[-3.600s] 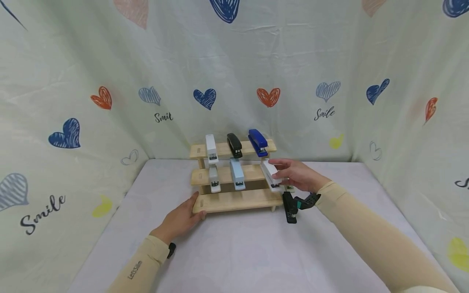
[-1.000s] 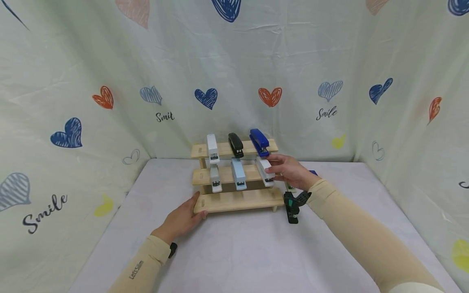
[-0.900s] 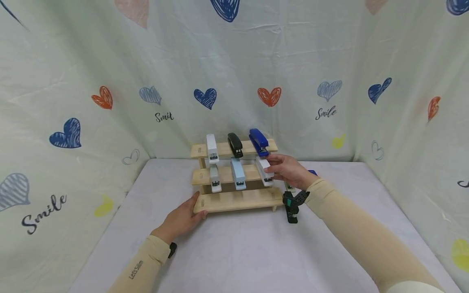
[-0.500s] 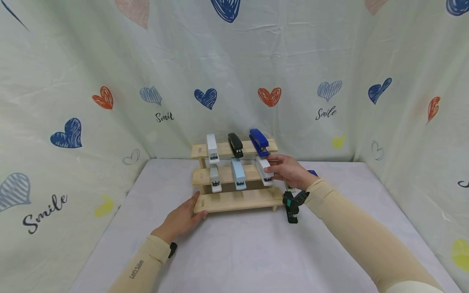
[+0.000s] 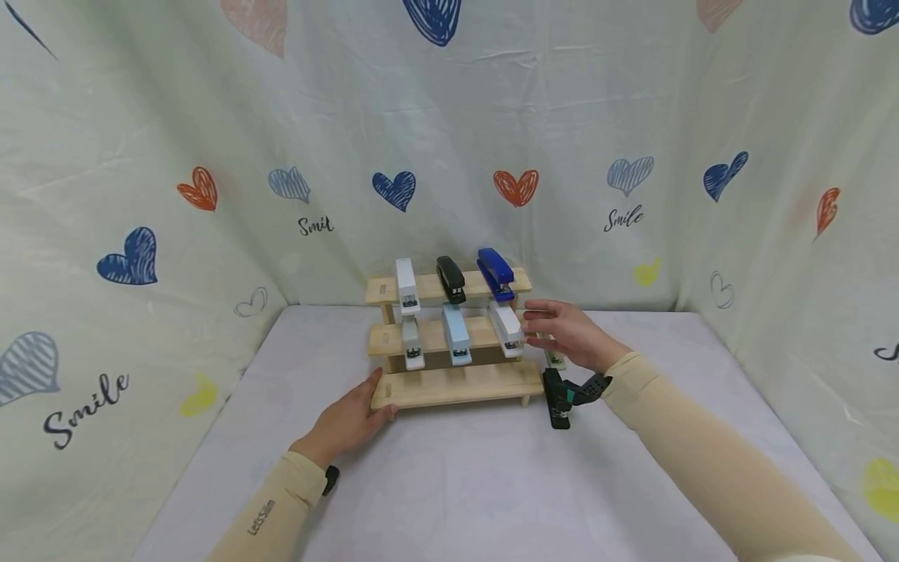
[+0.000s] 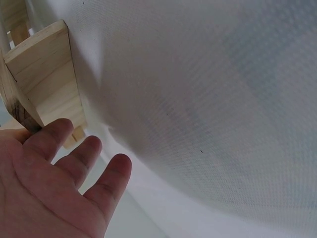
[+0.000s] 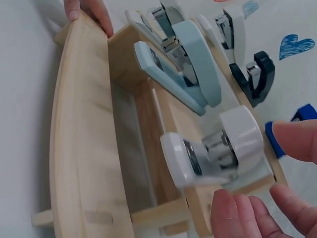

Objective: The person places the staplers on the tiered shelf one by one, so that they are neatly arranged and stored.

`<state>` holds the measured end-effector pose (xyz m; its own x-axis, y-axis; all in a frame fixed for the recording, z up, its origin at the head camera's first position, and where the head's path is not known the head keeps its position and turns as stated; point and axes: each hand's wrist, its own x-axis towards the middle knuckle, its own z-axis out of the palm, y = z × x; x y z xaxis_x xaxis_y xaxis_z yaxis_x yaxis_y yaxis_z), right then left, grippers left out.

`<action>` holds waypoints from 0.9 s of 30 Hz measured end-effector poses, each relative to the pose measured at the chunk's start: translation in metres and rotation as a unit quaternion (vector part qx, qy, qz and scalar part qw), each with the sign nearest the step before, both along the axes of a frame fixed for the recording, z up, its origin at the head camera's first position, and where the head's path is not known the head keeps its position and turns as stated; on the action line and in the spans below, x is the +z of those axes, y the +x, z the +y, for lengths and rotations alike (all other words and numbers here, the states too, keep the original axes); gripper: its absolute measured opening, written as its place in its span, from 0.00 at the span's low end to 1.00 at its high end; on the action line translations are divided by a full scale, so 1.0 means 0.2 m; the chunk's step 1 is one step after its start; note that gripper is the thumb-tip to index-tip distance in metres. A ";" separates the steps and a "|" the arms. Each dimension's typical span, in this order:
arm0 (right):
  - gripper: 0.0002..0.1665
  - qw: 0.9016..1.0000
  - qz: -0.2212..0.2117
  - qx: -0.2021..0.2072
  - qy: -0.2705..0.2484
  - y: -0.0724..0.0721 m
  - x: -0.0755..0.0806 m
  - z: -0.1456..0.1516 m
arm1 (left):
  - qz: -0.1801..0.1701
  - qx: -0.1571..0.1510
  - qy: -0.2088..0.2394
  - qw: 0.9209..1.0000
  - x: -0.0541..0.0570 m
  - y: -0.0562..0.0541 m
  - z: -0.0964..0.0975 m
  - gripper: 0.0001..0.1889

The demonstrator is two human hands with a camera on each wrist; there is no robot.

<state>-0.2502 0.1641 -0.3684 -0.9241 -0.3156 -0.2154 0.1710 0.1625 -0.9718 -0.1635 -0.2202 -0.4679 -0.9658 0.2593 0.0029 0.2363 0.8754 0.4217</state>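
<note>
A three-tier wooden stand [image 5: 463, 384] stands on the table. My left hand [image 5: 344, 421] holds the left end of its lowest tier between thumb and forefinger; the other fingers are off the wood in the left wrist view. A white stapler [image 5: 506, 328] sits at the right of the middle tier. Just right of it is my right hand [image 5: 572, 334], fingers spread and slightly bent, holding nothing. In the right wrist view a gap shows between the fingertips [image 7: 225, 203] and that stapler. The light blue stapler [image 5: 456, 336] and a grey-white stapler [image 5: 412, 342] share its tier.
On the top tier are a white stapler [image 5: 406, 285], a black stapler [image 5: 451, 279] and a blue stapler [image 5: 495, 273]. Right of the stand, a black stapler [image 5: 557, 402] lies below my wrist, with a pale stapler [image 5: 556, 361] partly hidden behind it. A heart-printed curtain [image 5: 449, 117] surrounds the table.
My right hand first moved the white stapler left and back into line on the middle tier, then let go and drew off to the right. The left hand stayed put.
</note>
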 end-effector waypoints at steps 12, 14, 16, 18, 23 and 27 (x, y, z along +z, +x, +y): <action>0.41 0.998 0.003 -0.009 0.060 0.14 -0.13 0.26 | -0.004 0.006 -0.007 1.000 -0.01 0.00 0.00 0.43; 0.43 0.998 -0.003 -0.014 0.062 0.17 -0.18 0.29 | -0.005 0.007 -0.006 1.000 -0.01 0.00 0.00 0.43; 0.43 0.998 -0.010 -0.019 0.059 0.19 -0.22 0.33 | -0.007 0.007 -0.006 1.000 -0.01 0.00 0.00 0.44; 0.43 0.998 -0.019 -0.028 0.054 0.22 -0.26 0.35 | -0.008 0.009 -0.005 1.000 -0.01 0.00 0.00 0.44; 0.41 0.998 -0.034 -0.043 0.036 0.25 -0.34 0.39 | -0.009 0.011 -0.006 1.000 -0.01 0.00 0.00 0.44; 0.39 0.998 -0.038 -0.043 0.024 0.26 -0.39 0.38 | -0.007 0.010 -0.006 1.000 0.00 0.00 0.00 0.43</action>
